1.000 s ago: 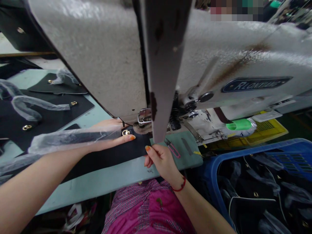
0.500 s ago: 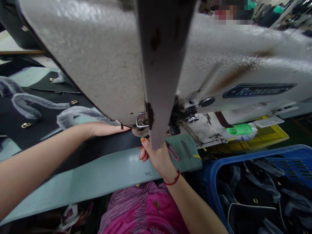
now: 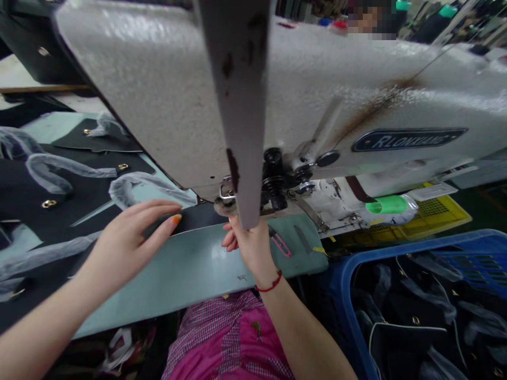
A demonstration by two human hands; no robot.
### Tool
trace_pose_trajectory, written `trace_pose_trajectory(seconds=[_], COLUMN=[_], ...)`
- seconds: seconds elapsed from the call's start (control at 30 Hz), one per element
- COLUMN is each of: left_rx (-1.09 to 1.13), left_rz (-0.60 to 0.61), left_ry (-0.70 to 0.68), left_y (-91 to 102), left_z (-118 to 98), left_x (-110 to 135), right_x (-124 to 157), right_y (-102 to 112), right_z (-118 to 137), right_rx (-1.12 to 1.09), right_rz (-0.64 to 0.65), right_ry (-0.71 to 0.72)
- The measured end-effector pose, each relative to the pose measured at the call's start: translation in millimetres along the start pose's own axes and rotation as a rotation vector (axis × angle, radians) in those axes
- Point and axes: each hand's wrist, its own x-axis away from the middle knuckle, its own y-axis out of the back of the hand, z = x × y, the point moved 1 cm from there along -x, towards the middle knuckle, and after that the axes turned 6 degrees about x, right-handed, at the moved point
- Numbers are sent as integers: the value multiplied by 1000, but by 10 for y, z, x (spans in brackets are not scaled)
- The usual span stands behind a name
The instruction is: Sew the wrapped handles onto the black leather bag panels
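Note:
My left hand (image 3: 132, 237) is over a black leather-like panel (image 3: 202, 215). Its thumb stands apart from its stretched fingers, with black material showing between them. The panel runs rightward to the foot of a pale sewing machine (image 3: 158, 105). By the needle area is my right hand (image 3: 253, 245), fingers curled in beneath the thumb. A grey upright bar (image 3: 241, 132) covers part of that hand, so whatever its fingertips hold is hidden. Pink thread snips (image 3: 281, 244) lie just right of it on the pale green table (image 3: 186, 269).
Left, black bag pieces (image 3: 24, 182) with plastic-wrapped handles (image 3: 51, 171) and gold rings cover the table. A blue basket (image 3: 348, 285) of black bags stands at lower right. Behind it sits a yellow crate (image 3: 447, 214). A green spool (image 3: 386, 205) lies under the machine arm.
My left hand has drawn back leftward from the machine's foot, and its thumb now shows apart from the fingers. The right hand stays near the needle area. The view has shifted slightly.

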Motion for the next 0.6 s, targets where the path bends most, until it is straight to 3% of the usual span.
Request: trace_pose_trajectory(seconds=[0.07,0.13,0.17,0.23,0.3,0.43,0.6], left_rx=[224,590,793,1175,1426,1570,1599], left_rz=[-98,-14,3,-28,-69,-166,-224], left_ry=[18,131,256,444,518,604,749], left_y=[-163,-469,-639,-935,-1103,-1127,-1127], left_z=[-40,-104,-135,-197,-250,-307,-309], left_x=[243,409,436,369,198,-81,-101], right_x=[-8,-11,-9,3,20,40,45], right_y=[-9,-8,-1,26,61,86,-7], right_z=[-15,-31,-36,-43,-53,-99,-146], right_rx=[-7,-3,6,28,32,-26,-36], right_rz=[-14,-26,-25,-8,20,11,-108], right_ry=[13,36,51,82,99,111,140])
